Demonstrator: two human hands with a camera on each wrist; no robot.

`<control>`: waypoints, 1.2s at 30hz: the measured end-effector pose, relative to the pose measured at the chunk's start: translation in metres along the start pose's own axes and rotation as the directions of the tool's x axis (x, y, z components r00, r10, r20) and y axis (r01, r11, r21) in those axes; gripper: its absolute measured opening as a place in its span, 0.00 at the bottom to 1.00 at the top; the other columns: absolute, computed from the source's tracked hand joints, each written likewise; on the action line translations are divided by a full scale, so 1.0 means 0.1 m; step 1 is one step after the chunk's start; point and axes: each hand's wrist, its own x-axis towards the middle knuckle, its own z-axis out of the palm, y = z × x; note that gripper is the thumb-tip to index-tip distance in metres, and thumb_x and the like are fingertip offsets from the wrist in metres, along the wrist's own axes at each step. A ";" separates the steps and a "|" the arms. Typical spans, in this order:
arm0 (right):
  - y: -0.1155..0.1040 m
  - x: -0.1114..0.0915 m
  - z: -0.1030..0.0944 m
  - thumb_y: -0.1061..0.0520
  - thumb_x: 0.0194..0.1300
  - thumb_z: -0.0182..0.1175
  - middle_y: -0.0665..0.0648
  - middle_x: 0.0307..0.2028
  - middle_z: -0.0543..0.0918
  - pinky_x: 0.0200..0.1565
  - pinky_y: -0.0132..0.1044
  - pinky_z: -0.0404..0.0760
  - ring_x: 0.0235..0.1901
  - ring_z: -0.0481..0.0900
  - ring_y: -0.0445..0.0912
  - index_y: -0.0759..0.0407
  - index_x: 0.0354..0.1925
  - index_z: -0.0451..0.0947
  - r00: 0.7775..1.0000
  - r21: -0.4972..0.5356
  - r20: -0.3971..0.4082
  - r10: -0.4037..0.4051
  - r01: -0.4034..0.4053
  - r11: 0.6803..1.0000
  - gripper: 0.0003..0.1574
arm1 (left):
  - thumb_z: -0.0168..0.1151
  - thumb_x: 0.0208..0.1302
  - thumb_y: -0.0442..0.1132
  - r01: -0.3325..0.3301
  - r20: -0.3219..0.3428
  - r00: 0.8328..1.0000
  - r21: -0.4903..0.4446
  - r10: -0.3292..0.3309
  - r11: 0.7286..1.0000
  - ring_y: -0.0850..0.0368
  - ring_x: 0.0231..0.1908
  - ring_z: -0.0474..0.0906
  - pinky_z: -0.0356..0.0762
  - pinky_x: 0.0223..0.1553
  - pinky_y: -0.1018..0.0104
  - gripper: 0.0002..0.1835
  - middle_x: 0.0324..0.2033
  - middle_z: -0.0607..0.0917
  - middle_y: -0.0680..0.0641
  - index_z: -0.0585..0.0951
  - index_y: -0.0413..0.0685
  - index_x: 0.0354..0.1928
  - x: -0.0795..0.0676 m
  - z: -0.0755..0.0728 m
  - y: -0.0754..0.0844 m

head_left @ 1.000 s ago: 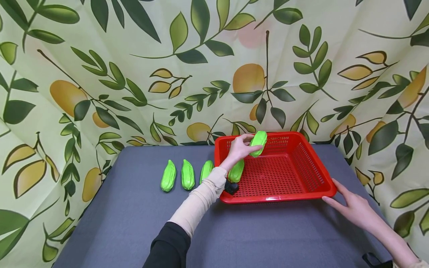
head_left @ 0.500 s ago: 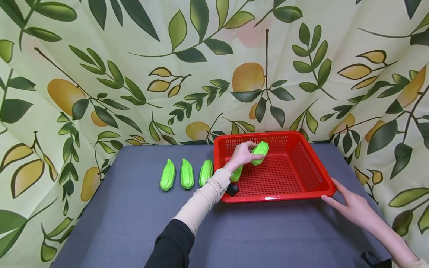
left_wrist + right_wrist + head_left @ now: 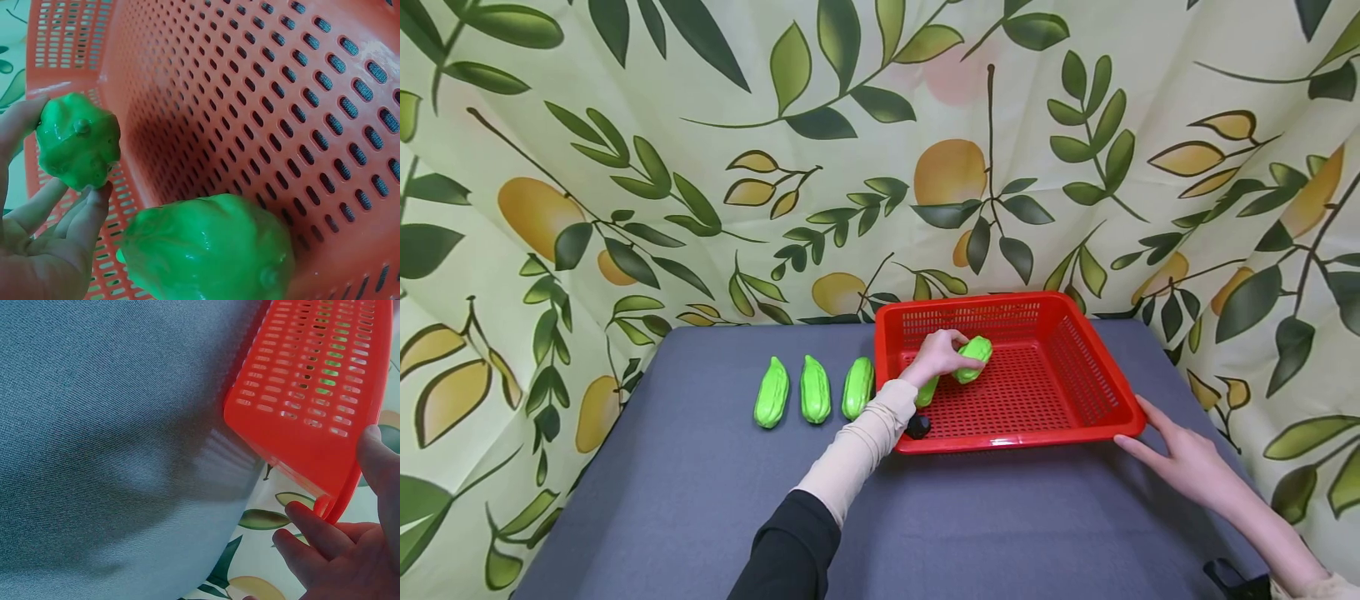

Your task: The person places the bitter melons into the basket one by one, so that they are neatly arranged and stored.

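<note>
My left hand is inside the red perforated basket, pinching a bright green ridged gourd between thumb and fingers. The left wrist view shows this gourd end-on, above the basket's mesh floor. A second green gourd lies in the basket below that hand, partly hidden by the wrist in the head view. At the front right corner, my right hand holds the basket rim, thumb on one side of the corner and fingers on the other. In the right wrist view, the thumb presses the rim.
Left of the basket, three more green gourds stand in a row: one on the far left, one in the middle and one close to the basket. A leaf-patterned cloth rises behind and beside the blue-grey table.
My left hand has lowered the held gourd toward the basket floor and tilted it. The right hand stays at the basket corner. The view has shifted slightly.
</note>
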 end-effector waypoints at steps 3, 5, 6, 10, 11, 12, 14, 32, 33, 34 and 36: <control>0.00 0.00 0.00 0.43 0.60 0.63 0.84 0.53 0.70 0.23 0.37 0.69 0.40 0.78 0.67 0.79 0.65 0.54 1.000 0.002 -0.002 -0.002 0.002 1.000 0.52 | 0.74 0.48 0.50 0.006 0.001 1.000 0.007 -0.006 1.000 0.59 0.38 0.76 0.71 0.33 0.76 0.29 0.44 0.84 0.47 0.80 0.44 0.52 0.00 0.01 -0.02; 0.00 0.00 0.00 0.44 0.61 0.62 0.84 0.52 0.70 0.23 0.37 0.68 0.39 0.78 0.67 0.79 0.65 0.54 1.000 0.004 -0.004 -0.005 0.005 1.000 0.52 | 0.74 0.48 0.49 0.008 0.004 1.000 -0.003 -0.008 1.000 0.59 0.37 0.75 0.71 0.34 0.75 0.29 0.44 0.84 0.47 0.80 0.44 0.52 0.00 0.02 -0.03; 0.00 0.00 0.00 0.44 0.61 0.62 0.84 0.52 0.70 0.23 0.37 0.68 0.39 0.78 0.67 0.79 0.65 0.54 1.000 0.004 -0.005 -0.006 0.006 1.000 0.52 | 0.74 0.48 0.49 0.008 0.006 1.000 -0.011 -0.008 1.000 0.59 0.37 0.75 0.72 0.34 0.75 0.29 0.44 0.84 0.46 0.80 0.43 0.52 0.00 0.02 -0.03; 0.00 0.00 0.00 0.44 0.61 0.62 0.84 0.52 0.70 0.23 0.37 0.68 0.40 0.78 0.67 0.78 0.65 0.55 1.000 0.006 -0.006 -0.006 0.006 1.000 0.51 | 0.74 0.49 0.46 0.006 0.012 1.000 -0.022 -0.006 1.000 0.58 0.37 0.75 0.73 0.36 0.73 0.29 0.44 0.84 0.46 0.79 0.42 0.52 -0.03 0.03 -0.03; 0.00 0.00 0.00 0.43 0.61 0.62 0.84 0.52 0.70 0.23 0.37 0.68 0.40 0.78 0.68 0.78 0.65 0.55 1.000 0.005 -0.006 -0.005 0.005 1.000 0.51 | 0.74 0.49 0.45 0.004 0.015 1.000 -0.017 -0.004 1.000 0.57 0.37 0.75 0.73 0.36 0.73 0.28 0.44 0.84 0.45 0.79 0.42 0.53 -0.03 0.03 -0.03; 0.00 0.00 0.00 0.43 0.61 0.62 0.84 0.52 0.70 0.24 0.37 0.68 0.40 0.78 0.68 0.78 0.65 0.55 1.000 0.004 -0.004 -0.003 0.003 1.000 0.51 | 0.74 0.49 0.45 0.001 0.014 1.000 -0.010 -0.001 1.000 0.57 0.38 0.75 0.74 0.36 0.73 0.28 0.44 0.84 0.45 0.79 0.41 0.53 -0.04 0.03 -0.02; 0.00 0.00 0.00 0.43 0.61 0.62 0.84 0.53 0.70 0.24 0.37 0.68 0.40 0.78 0.68 0.78 0.65 0.55 1.000 0.003 -0.001 -0.001 0.001 1.000 0.52 | 0.74 0.49 0.44 -0.002 0.011 1.000 0.006 0.002 1.000 0.56 0.38 0.76 0.74 0.37 0.72 0.28 0.43 0.84 0.44 0.79 0.41 0.53 -0.05 0.03 -0.02; 0.01 0.01 -0.01 0.42 0.61 0.62 0.84 0.54 0.69 0.29 0.51 0.80 0.47 0.74 0.73 0.79 0.65 0.54 1.000 0.001 0.016 0.005 -0.005 1.000 0.53 | 0.74 0.48 0.42 0.011 -0.034 0.999 0.174 -0.005 0.985 0.56 0.36 0.75 0.73 0.36 0.71 0.24 0.40 0.84 0.46 0.80 0.41 0.47 -0.05 0.01 -0.07; 0.01 0.01 -0.01 0.42 0.61 0.61 0.84 0.54 0.69 0.29 0.51 0.80 0.47 0.74 0.73 0.79 0.65 0.54 1.000 0.000 0.019 0.007 -0.007 1.000 0.53 | 0.74 0.48 0.42 0.008 -0.041 0.999 0.176 0.000 0.984 0.55 0.36 0.76 0.73 0.37 0.71 0.24 0.40 0.84 0.46 0.80 0.41 0.47 -0.06 0.00 -0.07; 0.00 0.01 -0.01 0.42 0.61 0.61 0.84 0.54 0.69 0.29 0.49 0.79 0.47 0.74 0.73 0.79 0.65 0.54 1.000 0.001 0.023 0.010 -0.010 1.000 0.53 | 0.74 0.48 0.42 0.005 -0.045 0.999 0.172 0.003 0.985 0.54 0.38 0.77 0.74 0.39 0.70 0.25 0.41 0.84 0.45 0.79 0.40 0.48 -0.06 -0.01 -0.07; 0.00 0.01 -0.02 0.42 0.61 0.61 0.84 0.54 0.68 0.29 0.51 0.80 0.47 0.74 0.73 0.78 0.65 0.53 1.000 -0.002 0.024 0.012 -0.012 1.000 0.53 | 0.74 0.49 0.43 -0.005 -0.057 0.998 0.173 0.015 0.985 0.52 0.42 0.78 0.75 0.43 0.67 0.26 0.44 0.85 0.44 0.79 0.40 0.49 -0.06 -0.03 -0.05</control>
